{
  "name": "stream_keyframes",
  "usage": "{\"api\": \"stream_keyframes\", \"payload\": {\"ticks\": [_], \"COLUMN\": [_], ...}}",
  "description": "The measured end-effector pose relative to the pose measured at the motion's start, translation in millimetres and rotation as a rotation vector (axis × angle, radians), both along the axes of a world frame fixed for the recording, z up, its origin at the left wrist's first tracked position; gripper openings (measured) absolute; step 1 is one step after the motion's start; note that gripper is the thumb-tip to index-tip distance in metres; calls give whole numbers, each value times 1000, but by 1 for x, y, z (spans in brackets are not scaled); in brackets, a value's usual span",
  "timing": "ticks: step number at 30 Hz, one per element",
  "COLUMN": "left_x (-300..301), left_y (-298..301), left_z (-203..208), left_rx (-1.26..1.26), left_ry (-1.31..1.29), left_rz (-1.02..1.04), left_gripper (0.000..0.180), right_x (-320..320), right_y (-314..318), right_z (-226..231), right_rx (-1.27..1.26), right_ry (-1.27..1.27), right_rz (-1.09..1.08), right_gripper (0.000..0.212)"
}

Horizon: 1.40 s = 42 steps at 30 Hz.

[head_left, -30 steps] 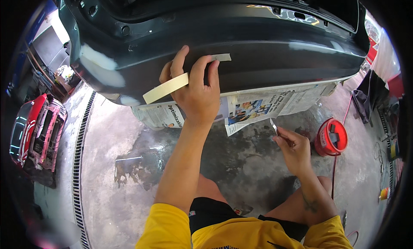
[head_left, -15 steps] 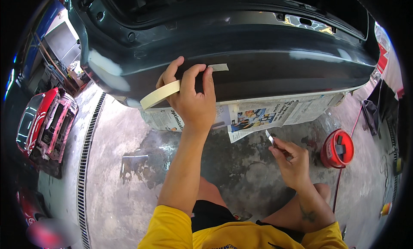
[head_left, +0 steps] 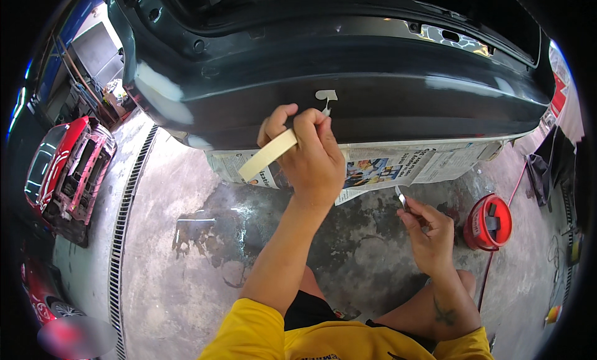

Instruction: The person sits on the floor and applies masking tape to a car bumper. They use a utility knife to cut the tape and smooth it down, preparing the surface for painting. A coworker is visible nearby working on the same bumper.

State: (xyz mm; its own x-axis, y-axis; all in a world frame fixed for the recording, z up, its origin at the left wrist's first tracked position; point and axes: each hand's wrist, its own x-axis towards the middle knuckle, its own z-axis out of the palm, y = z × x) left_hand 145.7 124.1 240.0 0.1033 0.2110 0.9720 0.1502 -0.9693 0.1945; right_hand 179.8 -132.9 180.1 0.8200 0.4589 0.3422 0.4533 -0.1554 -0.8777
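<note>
Across the top, a broad dark bumper (head_left: 385, 105), smooth and satin-dull, with a chalky whitish patch (head_left: 158, 86) at its left corner and another smeared along the upper right edge. Along the bumper's lower edge, thin crumpled newspaper (head_left: 435, 164), with a loose corner drooping near the middle. On the bumper face, above the centre of that lower edge, a small pale scrap of tape (head_left: 329, 94), rounded on the left, square on the right. Just below, a pale tip between left thumb and forefinger; impossible to tell whether joined to the scrap.

In the left hand (head_left: 313, 161), a flat cream ring, the tape roll (head_left: 267, 155), edge-on, partly hidden behind the knuckles. Palm out of sight, forearm slanting up from the lower edge, fingers bent and half closed.

In the right hand (head_left: 429, 232), low and well apart from the bumper, a slim silvery blade (head_left: 401, 195) in a pinch of thumb and fingertips, pointing up and left; handle mostly covered. On the blotchy concrete floor (head_left: 168, 248), near the right hand, a glossy red bucket (head_left: 472, 226), contents dark and hard to make out.
</note>
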Motion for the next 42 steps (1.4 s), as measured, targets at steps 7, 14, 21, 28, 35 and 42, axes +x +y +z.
{"api": "stream_keyframes", "payload": {"ticks": [7, 14, 21, 28, 35, 42], "left_x": [-9, -5, 11, 10, 13, -66], "left_y": [-28, 13, 41, 55, 43, -6], "left_z": [-20, 1, 14, 29, 37, -49], "left_rx": [-173, -108, 254, 424, 181, -561], "left_ry": [-129, -136, -83, 6, -49, -219], "left_rz": [-420, -267, -112, -134, -265, -479], "left_gripper": [13, 31, 39, 25, 9, 7], "right_x": [2, 1, -2, 1, 2, -4], "right_y": [-4, -8, -7, -9, -2, 0], "right_z": [-9, -10, -2, 0, 3, 16], "right_rx": [88, 91, 92, 84, 112, 13], "right_ry": [67, 49, 35, 17, 28, -64], "right_rz": [8, 58, 59, 46, 62, -31], "right_gripper": [23, 17, 17, 16, 17, 16]}}
